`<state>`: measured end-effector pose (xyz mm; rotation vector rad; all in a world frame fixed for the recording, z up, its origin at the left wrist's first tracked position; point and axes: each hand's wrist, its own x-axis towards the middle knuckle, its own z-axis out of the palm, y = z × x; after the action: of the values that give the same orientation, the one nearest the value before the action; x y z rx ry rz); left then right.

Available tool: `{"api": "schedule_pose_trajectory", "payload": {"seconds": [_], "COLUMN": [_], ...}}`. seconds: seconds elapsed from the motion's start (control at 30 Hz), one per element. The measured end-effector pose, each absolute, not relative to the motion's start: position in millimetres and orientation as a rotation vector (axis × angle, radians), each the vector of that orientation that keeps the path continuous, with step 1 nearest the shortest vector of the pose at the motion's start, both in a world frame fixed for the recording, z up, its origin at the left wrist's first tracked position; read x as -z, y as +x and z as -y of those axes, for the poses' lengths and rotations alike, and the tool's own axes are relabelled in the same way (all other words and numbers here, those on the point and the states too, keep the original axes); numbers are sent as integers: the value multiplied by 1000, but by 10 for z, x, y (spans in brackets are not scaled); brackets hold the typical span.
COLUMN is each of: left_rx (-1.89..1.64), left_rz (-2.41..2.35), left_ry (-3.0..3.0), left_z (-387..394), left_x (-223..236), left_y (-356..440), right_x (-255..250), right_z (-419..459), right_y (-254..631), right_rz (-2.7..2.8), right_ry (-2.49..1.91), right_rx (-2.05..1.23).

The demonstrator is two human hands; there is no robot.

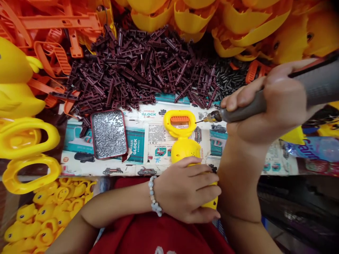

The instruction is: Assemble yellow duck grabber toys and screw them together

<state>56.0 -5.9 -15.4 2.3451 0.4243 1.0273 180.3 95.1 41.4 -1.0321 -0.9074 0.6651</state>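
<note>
Yellow duck body (185,150) in L hand (186,194), gripped.
R hand (254,102) shut on grey rotary tool (243,109), bit at yellow frame (180,123).

Table (79,165): tin tray of metal pins (108,134) lying left of toy duck body (185,150) | plastic pegs (140,67) piling behind both

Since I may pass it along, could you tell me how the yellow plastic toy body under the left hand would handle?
The yellow plastic toy body is probably light for its size, since the matching shells look thin and hollow. Its rounded shape could let it roll if set down, and its glossy surface may feel slippery.
</note>
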Motion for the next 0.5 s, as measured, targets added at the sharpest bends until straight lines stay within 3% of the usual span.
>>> {"api": "schedule_pose_trajectory", "payload": {"seconds": [0.5], "left_rx": [-1174], "left_rz": [-372], "left_ry": [2254], "left_z": [70], "left_x": [239], "left_y": [573], "right_x": [-291], "right_z": [-970], "right_y": [1826], "right_rz": [984], "right_ry": [-920], "right_rx": [-643]}}
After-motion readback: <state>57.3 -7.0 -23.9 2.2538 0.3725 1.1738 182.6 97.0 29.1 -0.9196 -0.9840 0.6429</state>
